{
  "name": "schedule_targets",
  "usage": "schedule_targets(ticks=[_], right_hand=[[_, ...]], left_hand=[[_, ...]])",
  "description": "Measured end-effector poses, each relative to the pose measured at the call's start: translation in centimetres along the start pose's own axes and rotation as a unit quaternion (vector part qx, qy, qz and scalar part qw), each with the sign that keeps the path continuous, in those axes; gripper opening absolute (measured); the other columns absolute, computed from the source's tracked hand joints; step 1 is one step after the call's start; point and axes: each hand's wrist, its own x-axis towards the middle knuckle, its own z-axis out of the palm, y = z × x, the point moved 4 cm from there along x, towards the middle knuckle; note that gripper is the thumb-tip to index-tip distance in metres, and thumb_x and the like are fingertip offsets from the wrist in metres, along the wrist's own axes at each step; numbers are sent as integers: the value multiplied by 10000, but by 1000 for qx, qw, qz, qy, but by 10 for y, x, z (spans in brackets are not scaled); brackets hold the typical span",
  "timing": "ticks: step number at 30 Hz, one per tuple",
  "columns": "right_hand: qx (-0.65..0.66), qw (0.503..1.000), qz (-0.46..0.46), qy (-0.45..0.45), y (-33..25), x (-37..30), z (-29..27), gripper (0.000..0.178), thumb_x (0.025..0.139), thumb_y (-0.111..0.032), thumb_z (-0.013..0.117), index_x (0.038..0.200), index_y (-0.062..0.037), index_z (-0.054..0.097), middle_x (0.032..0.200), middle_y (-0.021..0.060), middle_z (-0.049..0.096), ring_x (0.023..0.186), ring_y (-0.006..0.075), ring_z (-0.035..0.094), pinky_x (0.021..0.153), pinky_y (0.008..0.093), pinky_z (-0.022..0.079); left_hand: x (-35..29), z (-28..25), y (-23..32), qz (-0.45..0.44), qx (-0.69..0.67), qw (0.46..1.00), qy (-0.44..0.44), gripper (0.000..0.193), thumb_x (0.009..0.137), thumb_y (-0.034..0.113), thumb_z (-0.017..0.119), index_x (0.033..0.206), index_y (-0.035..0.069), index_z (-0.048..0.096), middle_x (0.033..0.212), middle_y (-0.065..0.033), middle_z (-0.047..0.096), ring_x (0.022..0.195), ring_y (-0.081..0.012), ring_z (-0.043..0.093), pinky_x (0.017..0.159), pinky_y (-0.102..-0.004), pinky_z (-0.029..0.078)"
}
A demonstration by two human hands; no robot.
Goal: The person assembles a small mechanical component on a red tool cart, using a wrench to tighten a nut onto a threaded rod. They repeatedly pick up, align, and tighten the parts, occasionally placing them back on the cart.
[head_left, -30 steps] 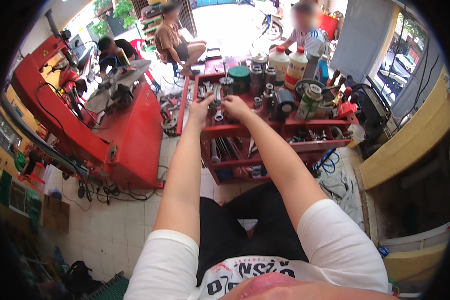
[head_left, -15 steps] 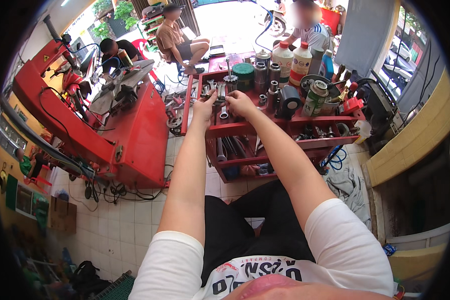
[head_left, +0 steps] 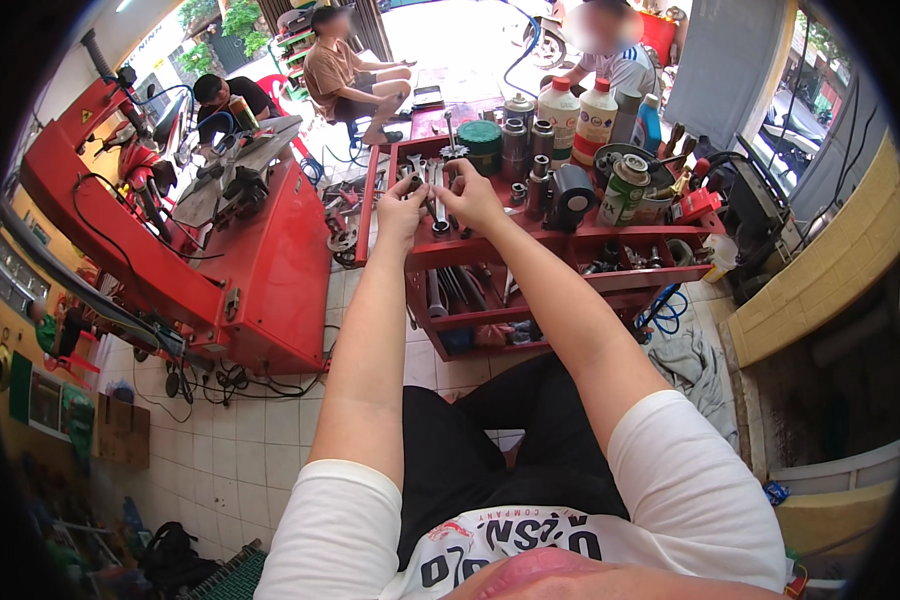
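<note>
Both my arms stretch out over the top tray of a red tool cart (head_left: 560, 243). My left hand (head_left: 400, 214) is closed, thumb and fingers pinching a small dark cylindrical piece (head_left: 416, 183) that looks like a socket. Close beside it, my right hand (head_left: 473, 203) is also closed, its fingers curled around a dark piece I cannot make out. The two hands' fingertips nearly meet. Between and below them lies a combination wrench (head_left: 440, 222), with more wrenches partly hidden behind my fingers. A toothed metal wheel (head_left: 454, 152) with an upright rod stands just beyond.
Right of my hands stand metal cylinders (head_left: 515, 150), a green tub (head_left: 479, 147), white bottles (head_left: 596, 118) and a spray can (head_left: 625, 188). A large red machine (head_left: 270, 280) fills the left. Three people (head_left: 342, 75) sit or crouch beyond. Cables (head_left: 232, 382) lie on the tiled floor.
My hands have drawn closer together, the right one moving slightly left. The seated person beyond has raised an arm from near the foot. The view has shifted slightly.
</note>
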Motion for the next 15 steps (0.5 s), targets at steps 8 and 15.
schedule_targets(ticks=[8, 15], right_hand=[[-73, 993, -96, 8, -15, -6, -1, 291, 877, -224, 743, 1114, -76, 660, 825, 168, 724, 788, 367, 722, 692, 445, 553], [-106, 987, -115, 22, -14, -6, 1, 285, 882, -252, 727, 1108, -83, 683, 956, 173, 738, 883, 367, 717, 750, 466, 559]], left_hand=[[1, 7, 0, 91, 157, 983, 21, 351, 896, 34, 744, 1245, 12, 716, 1026, -51, 725, 801, -86, 659, 654, -221, 520], [0, 10, 1, 136, 218, 965, 53, 370, 797, 140, 810, 1158, 63, 780, 1031, -146, 738, 903, -200, 698, 819, -326, 541]])
